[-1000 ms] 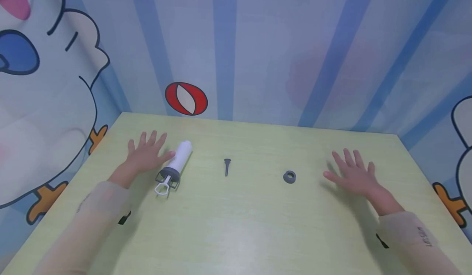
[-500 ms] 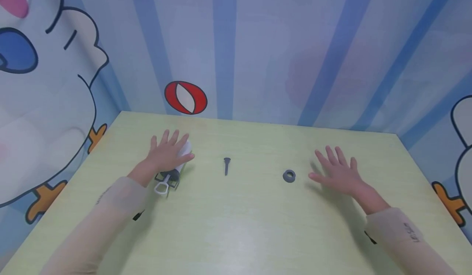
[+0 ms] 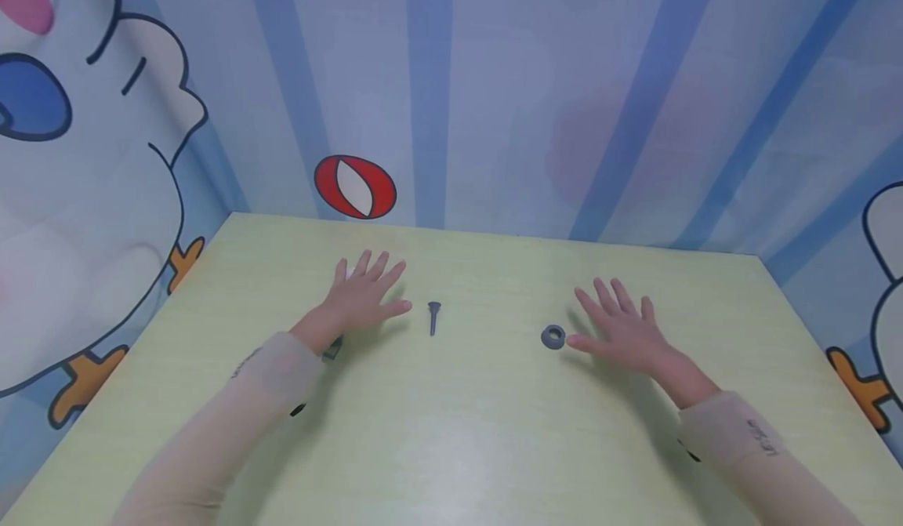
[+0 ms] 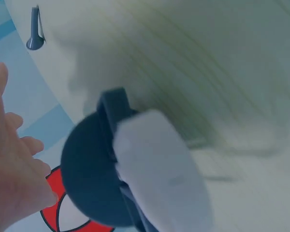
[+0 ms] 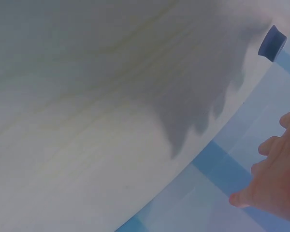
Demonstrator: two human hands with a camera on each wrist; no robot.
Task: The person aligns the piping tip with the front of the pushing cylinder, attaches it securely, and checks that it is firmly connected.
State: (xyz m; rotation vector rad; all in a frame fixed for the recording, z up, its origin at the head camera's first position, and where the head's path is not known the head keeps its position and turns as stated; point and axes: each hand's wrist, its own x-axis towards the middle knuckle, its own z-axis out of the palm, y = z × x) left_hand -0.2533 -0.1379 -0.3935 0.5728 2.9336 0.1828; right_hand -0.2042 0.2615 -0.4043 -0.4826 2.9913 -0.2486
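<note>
My left hand [image 3: 361, 300], fingers straight and spread, hovers over a large plastic syringe that it mostly hides in the head view. In the left wrist view the syringe shows its dark grey collar [image 4: 89, 169] and blurred white plunger handle [image 4: 157, 166]. Just right of that hand's thumb lies a small grey nozzle [image 3: 433, 318] with a flared end. A grey ring [image 3: 553, 337] with a hole through it sits on the table further right. Beside it my right hand [image 3: 624, 334] is held above the surface, fingers spread, thumb tip close to the ring. Neither hand holds anything.
The pale yellow-green table [image 3: 466, 432] ends at a blue striped backdrop [image 3: 501, 103] along its far edge. Cartoon-printed panels [image 3: 92, 220] stand at the left and right sides. Both forearms in light sleeves [image 3: 212, 424] reach in from the near edge.
Both hands have moved inward: the left slid right across the syringe and now covers most of it, the right moved left up to the ring. The syringe, nozzle and ring stay put.
</note>
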